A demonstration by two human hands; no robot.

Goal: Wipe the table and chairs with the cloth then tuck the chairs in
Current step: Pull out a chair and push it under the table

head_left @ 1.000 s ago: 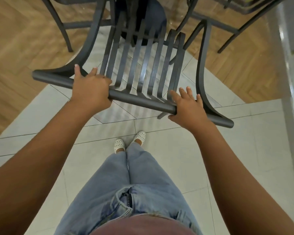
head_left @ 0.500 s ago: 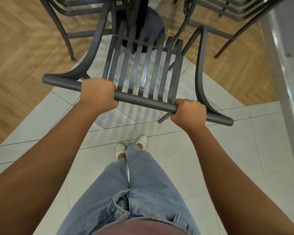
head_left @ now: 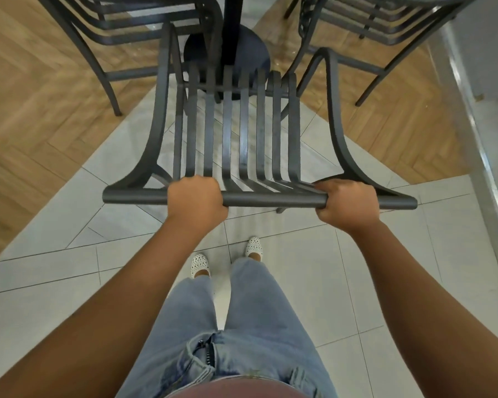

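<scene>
A dark grey slatted metal chair [head_left: 243,133] stands in front of me, seen from above its backrest. My left hand [head_left: 195,199] and my right hand [head_left: 347,203] are both closed around the round top rail of the backrest. The chair's seat points at the table's black pedestal [head_left: 233,30] and round base [head_left: 250,50]. The tabletop and the cloth are out of view.
Two more dark chairs stand at the far left [head_left: 121,24] and far right [head_left: 380,27] on the wooden floor. A pale wall or counter edge [head_left: 477,116] runs along the right. My legs and white shoes [head_left: 200,265] are on grey tiles behind the chair.
My fingers went from resting open on the rail to closed around it. The chair has swung square to the table and sits nearer the pedestal.
</scene>
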